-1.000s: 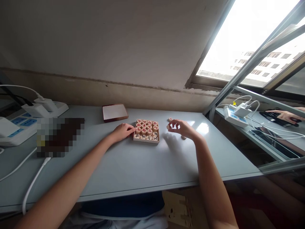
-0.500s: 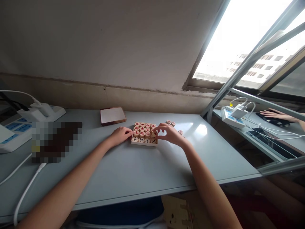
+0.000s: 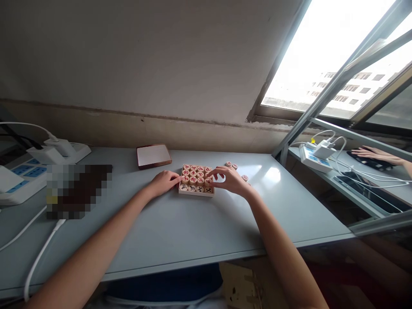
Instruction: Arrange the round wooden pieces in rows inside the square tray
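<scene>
A shallow box (image 3: 197, 194) holds rows of round wooden Chinese chess pieces (image 3: 192, 180), the front row marked in black and the rows behind in red. At the box's left side, my left hand (image 3: 163, 183) grips the edge, with its fingertips against the wall and the nearest piece. My right hand (image 3: 231, 180) reaches in from the right, its thumb and fingers closed about a Chinese chess piece (image 3: 208, 181) in the right column. A few loose pieces (image 3: 245, 177) lie beyond my right hand, one partly hidden by it.
The box lid (image 3: 153, 156) lies inside-up at the back left. On the left stand a power strip (image 3: 77, 152) with chargers and a pixelated dark object (image 3: 83, 189) with a white cable. Past the metal frame (image 3: 296, 128) at right, another person's hand (image 3: 370, 153) rests on a neighbouring desk.
The view has shifted very slightly. My right fingers have closed in a little on the right-column piece; my left hand stays at the box's edge.
</scene>
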### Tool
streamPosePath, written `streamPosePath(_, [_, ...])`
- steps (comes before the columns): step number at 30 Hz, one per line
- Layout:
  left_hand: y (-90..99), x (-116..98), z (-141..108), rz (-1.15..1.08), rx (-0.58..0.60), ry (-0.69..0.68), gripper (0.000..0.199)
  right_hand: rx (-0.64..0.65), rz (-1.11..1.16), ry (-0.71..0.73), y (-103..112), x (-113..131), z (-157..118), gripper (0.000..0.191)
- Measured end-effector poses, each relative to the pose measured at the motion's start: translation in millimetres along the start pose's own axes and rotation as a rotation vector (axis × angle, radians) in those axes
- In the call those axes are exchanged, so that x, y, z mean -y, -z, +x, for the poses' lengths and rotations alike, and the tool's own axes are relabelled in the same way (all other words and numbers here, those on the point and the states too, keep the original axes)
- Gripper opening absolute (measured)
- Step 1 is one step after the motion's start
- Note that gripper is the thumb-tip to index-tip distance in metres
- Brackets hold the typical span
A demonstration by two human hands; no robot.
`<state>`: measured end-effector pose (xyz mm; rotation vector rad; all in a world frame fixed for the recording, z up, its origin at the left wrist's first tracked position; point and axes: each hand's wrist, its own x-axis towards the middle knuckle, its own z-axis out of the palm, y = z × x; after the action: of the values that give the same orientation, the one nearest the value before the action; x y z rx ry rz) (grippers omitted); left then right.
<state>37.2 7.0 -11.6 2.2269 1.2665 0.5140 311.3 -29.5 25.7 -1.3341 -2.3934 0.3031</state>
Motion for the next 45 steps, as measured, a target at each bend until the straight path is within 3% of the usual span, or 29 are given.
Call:
streamPosePath(13, [1.1,-1.9,-0.7,0.012,-0.023,-0.01,0.045,-0.028,-0.118,0.036,-3.6,6.0,1.0,0.023])
streamPosePath(24, [6.1,-4.0,-1.8,-0.042,0.032,-0.008,0.046,-0.013,-0.038,-0.023,-0.5,-0.5,1.2,0.028])
streamPosePath(27, [5.5,-3.8,-2.1,-0.041,0.03,-0.01,0.046,-0.054,-0.105,-0.115,0.7,-5.6,0.2,0.026])
streamPosePath(30, [5.3,-4.5,-2.7,-0.048,0.023,0.005,0.047,-0.12,-0.229,-0.343,3.4,-18.6,-3.8,0.029])
streamPosePath(33, [6.0,-5.2,-3.2,-0.045,0.019,0.019,0.048,-0.062,-0.367,-0.62,5.8,-38.0,-10.3,0.04])
streamPosePath(36, [7.8,-4.4,-3.1,-0.081,0.045,0.02,0.05,-0.025,-0.47,-0.804,4.9,-56.8,-16.1,0.053])
streamPosePath(41, [11.6,-1.5,-3.1,-0.145,0.095,-0.005,0.05,0.079,-0.424,-0.784,-4.1,-69.3,-17.6,0.052])
streamPosePath(45, [13.7,-3.9,-7.4,-0.17,0.141,-0.001,0.05,-0.06,-0.472,-0.741,-13.7,-60.3,-10.4,0.057])
